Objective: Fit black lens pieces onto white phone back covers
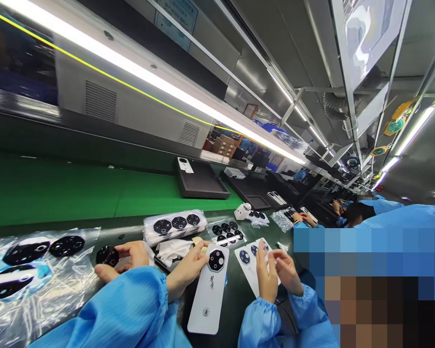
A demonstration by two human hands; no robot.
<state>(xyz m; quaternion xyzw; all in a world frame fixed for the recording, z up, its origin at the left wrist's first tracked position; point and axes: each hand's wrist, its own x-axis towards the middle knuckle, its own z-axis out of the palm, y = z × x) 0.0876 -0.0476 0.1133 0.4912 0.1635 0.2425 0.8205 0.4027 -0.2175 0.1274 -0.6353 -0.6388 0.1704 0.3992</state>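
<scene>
My left hand (pixel 188 269) reaches in from the lower left and pinches the upper left edge of a white phone back cover (pixel 207 307), which has a black round camera piece near its top and dark markings below. My right hand (pixel 132 257) extends leftward behind my left forearm, its wrist hidden by the sleeve. Its fingers and thumb close around a dark round camera lens cover (pixel 107 256). Left of it lies clear plastic film (pixel 76 297) with several large black lens covers (pixel 67 246). A crumpled white cloth (pixel 174 251) rests behind my hands.
A plastic-wrapped stack (pixel 174 228) of white pieces with black discs stands behind, beside a clear bag (pixel 226 232) of lens covers. To the right, a co-worker's hands (pixel 275 270) hover over white covers (pixel 248 273). Black trays (pixel 203 181) stand on the green surface (pixel 76 193).
</scene>
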